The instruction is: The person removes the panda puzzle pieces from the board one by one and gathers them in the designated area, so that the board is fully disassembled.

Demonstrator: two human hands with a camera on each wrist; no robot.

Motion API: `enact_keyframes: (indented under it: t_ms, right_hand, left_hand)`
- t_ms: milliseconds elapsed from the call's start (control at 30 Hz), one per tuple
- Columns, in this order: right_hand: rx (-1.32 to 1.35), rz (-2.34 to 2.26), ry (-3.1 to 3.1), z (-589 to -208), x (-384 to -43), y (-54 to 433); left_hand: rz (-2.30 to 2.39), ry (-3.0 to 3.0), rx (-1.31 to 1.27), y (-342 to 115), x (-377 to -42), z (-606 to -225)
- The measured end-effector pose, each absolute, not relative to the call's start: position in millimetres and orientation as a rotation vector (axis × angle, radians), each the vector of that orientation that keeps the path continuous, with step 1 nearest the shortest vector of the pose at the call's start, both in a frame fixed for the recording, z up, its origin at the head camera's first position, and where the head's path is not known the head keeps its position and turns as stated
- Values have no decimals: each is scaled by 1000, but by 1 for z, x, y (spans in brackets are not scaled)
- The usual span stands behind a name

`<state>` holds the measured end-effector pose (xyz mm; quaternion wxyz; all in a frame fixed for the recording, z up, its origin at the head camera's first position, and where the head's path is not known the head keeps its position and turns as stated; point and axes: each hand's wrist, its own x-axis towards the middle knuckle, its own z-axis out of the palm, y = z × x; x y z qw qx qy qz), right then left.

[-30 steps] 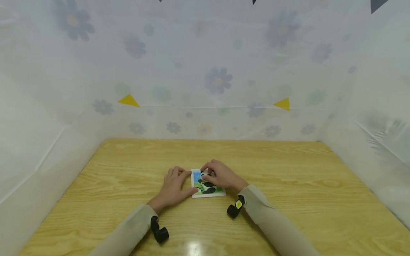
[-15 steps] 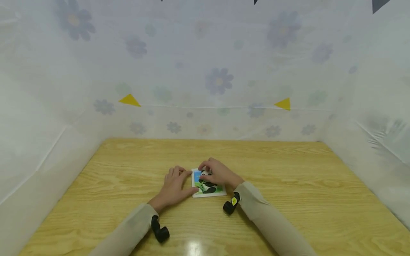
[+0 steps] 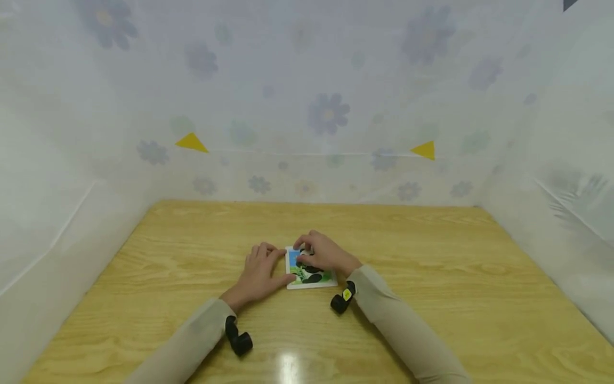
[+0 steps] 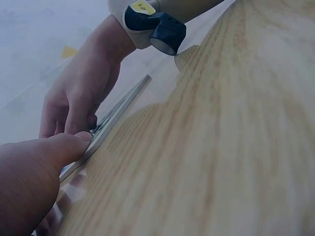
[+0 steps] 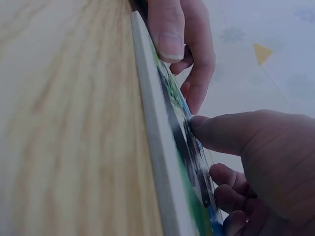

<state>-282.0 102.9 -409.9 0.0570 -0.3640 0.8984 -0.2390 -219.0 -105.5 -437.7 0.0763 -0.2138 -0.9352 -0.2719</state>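
A small white-framed panda picture board lies flat on the table, showing a panda, green ground and blue sky. My left hand rests along its left edge, thumb on the near corner and index finger by the far corner. In the left wrist view, the left thumb overlaps the board's edge. My right hand is over the upper part of the picture, its bent fingers and thumb spread apart. The right thumb touches the picture surface in the right wrist view. The panda's head is largely hidden under this hand.
The wood-grain table extends around the board. A pale flower-patterned sheet encloses the back and sides, with yellow triangles on it. Black wrist cameras hang below both sleeves.
My right hand has shifted left across the picture, covering more of the panda's head. My left hand and the board keep their places. The head view has tilted slightly down.
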Motion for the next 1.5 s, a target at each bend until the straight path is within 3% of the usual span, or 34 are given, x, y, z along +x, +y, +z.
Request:
enact_keyframes:
  t_ms: [533,967,1500]
  right_hand:
    - [-1064,-749,2671,-409,-283,92]
    - [-1047,-617,2640,-386,-285,81]
    - [-976,-749,2449,-392,-292,87]
  left_hand:
    - [-855,-2793,-625,-110,-216,-440]
    - [-857,-2787,-615,-114,-217,-438]
    - [-863,-2796,-641,-108,-217,-436]
